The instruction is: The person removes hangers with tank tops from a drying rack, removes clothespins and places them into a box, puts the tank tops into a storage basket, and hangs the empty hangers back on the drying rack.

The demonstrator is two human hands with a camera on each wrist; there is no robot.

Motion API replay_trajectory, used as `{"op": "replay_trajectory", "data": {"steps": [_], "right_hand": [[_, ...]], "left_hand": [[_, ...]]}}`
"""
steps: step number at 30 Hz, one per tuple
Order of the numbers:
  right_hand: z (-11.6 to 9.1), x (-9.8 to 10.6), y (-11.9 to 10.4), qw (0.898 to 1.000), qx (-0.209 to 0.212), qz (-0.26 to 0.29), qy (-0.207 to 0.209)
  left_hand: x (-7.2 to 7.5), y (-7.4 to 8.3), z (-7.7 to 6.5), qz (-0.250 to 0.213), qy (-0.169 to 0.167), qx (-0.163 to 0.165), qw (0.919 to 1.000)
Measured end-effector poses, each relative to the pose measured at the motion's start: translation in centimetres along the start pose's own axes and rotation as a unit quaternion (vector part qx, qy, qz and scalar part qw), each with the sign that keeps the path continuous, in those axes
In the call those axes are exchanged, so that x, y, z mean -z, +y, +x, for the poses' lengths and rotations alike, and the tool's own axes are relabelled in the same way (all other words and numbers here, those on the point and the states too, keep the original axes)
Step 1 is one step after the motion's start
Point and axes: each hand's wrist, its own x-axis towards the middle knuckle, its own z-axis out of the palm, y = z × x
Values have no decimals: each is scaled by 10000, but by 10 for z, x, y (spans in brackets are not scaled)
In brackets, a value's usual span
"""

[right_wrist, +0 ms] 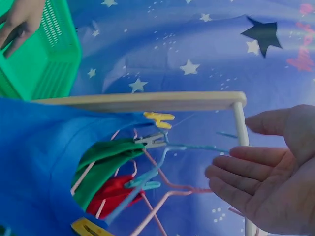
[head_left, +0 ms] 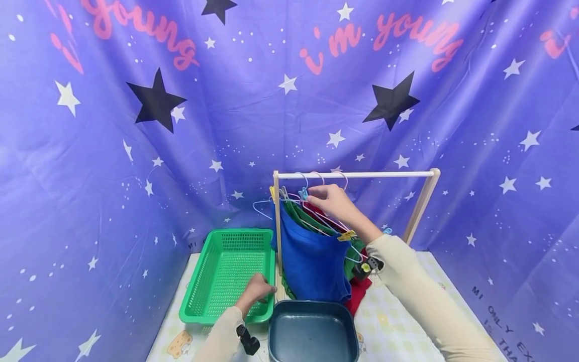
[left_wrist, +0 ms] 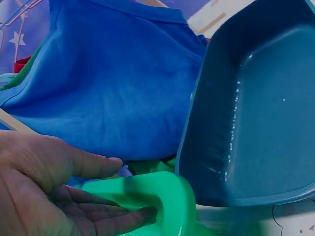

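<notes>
A blue garment (head_left: 312, 259) hangs at the left end of a small wooden rack, held by clothespins to a light blue hanger (right_wrist: 189, 147). Behind it hang a green garment (right_wrist: 101, 162) and a red garment (right_wrist: 115, 194) on pink hangers. In the right wrist view, my right hand (right_wrist: 268, 174) is beside the hanger hooks at the rail, fingers nearly straight and nothing between thumb and fingertips. My left hand (head_left: 258, 290) is at the right side of the green basket (head_left: 203, 266); its loosely extended fingers overlap the rim in the left wrist view, with the thumb apart.
A dark blue basin (head_left: 312, 334) stands in front of the rack, right of the basket. The rack's white rail (head_left: 384, 175) runs right to a slanted wooden post (head_left: 420, 208). A purple star-printed curtain (head_left: 280, 125) surrounds the patterned tablecloth (head_left: 398, 306).
</notes>
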Motion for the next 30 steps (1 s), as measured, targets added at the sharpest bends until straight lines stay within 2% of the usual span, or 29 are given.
{"op": "replay_trajectory", "data": {"steps": [5,10,17,21,30], "right_hand": [[13,4,3,9979,-548,24,-331],[22,3,4,9937,-766,-93,-811],[35,2,11,9813,-1260,302,-1425],[41,-1,16,9752,-1510,495,-1542],[51,-14,20,9724,-1554,360,-1701]], "left_hand": [[-5,-2,1,157,161,35,9997],[-7,-4,1,256,287,86,9992],[-9,-4,4,261,326,165,9990],[-6,-2,5,390,197,124,9990],[-3,4,9,508,50,178,9985]]}}
